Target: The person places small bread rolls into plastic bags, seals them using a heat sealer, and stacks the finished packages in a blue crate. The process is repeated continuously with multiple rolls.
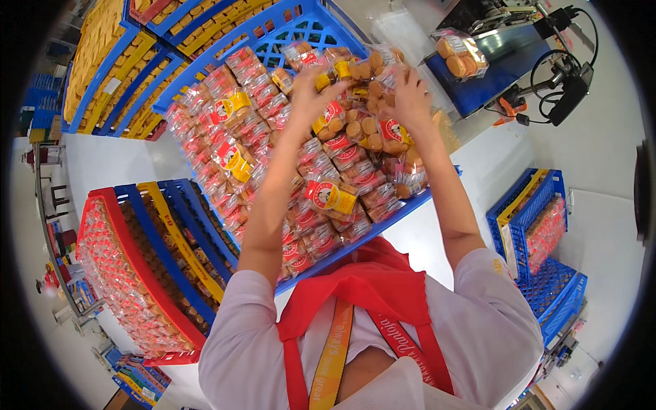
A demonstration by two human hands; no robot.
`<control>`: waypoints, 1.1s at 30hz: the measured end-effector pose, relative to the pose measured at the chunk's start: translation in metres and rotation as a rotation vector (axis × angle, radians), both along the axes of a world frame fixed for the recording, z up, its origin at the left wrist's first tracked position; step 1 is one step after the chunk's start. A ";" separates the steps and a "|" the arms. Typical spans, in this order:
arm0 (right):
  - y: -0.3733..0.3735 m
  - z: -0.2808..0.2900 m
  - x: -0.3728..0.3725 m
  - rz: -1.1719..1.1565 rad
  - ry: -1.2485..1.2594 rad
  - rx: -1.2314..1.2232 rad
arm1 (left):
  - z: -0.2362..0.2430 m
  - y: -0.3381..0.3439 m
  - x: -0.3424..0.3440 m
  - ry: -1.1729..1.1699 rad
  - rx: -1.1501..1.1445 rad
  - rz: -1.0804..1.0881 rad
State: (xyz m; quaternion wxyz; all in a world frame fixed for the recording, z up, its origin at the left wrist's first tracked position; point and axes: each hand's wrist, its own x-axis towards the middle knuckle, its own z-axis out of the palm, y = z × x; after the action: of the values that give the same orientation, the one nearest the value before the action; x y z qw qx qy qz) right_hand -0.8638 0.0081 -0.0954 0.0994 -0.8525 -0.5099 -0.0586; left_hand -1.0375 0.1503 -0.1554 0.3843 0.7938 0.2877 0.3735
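A large blue plastic crate (403,213) in front of me holds rows of clear-wrapped packs of round, golden-brown baked goods with red and yellow labels (331,196). My left hand (311,101) is over the packs in the far middle, its thumb and fingers spread apart. To its right my right hand (408,102) rests against a looser cluster of packs (369,126), fingers apart and bent down over them. Between the two hands lie several packs at mixed angles. Whether either hand bears on a single pack is hard to make out.
At the far right one pack (461,55) sits on a dark blue conveyor belt (471,85), beside a black device with cables (572,92). Stacked filled crates stand far left (123,82) and near left (147,273). More blue crates (529,225) stand on the right.
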 end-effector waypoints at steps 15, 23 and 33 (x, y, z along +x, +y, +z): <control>-0.129 -0.057 -0.068 0.449 0.780 0.020 | -0.050 0.045 0.159 0.124 -0.519 -0.065; -0.039 -0.033 0.025 0.197 0.107 0.281 | -0.028 0.024 0.133 -0.182 -0.739 0.023; -0.002 0.009 0.001 0.346 0.436 -0.036 | -0.013 0.013 -0.051 -0.416 -0.535 0.324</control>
State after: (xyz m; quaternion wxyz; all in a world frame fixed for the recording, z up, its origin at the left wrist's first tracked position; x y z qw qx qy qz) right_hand -0.8624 0.0056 -0.0865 0.1999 -0.7469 -0.6154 0.1531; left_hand -1.0883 0.1629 -0.1687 0.5643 0.5167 0.4126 0.4943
